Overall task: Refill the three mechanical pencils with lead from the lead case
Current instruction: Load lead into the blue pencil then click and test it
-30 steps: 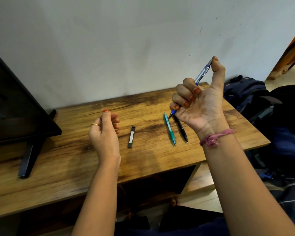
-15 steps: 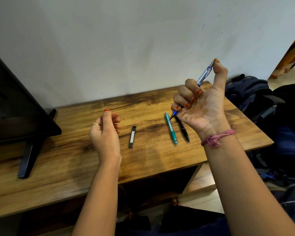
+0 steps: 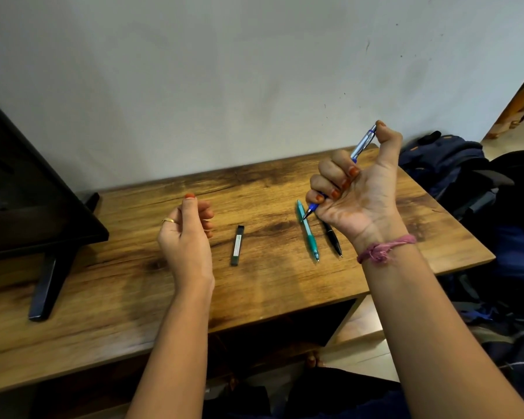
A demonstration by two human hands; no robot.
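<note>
My right hand (image 3: 357, 189) grips a blue mechanical pencil (image 3: 362, 145) in its fist above the wooden table (image 3: 133, 285). The thumb presses on the pencil's top end and its tip points down to the left. A teal pencil (image 3: 308, 232) and a black pencil (image 3: 333, 238) lie side by side on the table under that hand. The dark lead case (image 3: 237, 245) lies flat near the table's middle. My left hand (image 3: 188, 228) hovers to the left of the case with loosely curled fingers and holds nothing.
A black monitor (image 3: 28, 189) on a black foot (image 3: 47, 285) stands at the table's left. A white wall runs along the back. Dark blue bags (image 3: 454, 164) sit off the right edge, beside a doorway.
My right hand has drifted slightly left and down with the blue pencil, and its thumb has bent over the pencil's top. My left hand has barely moved.
</note>
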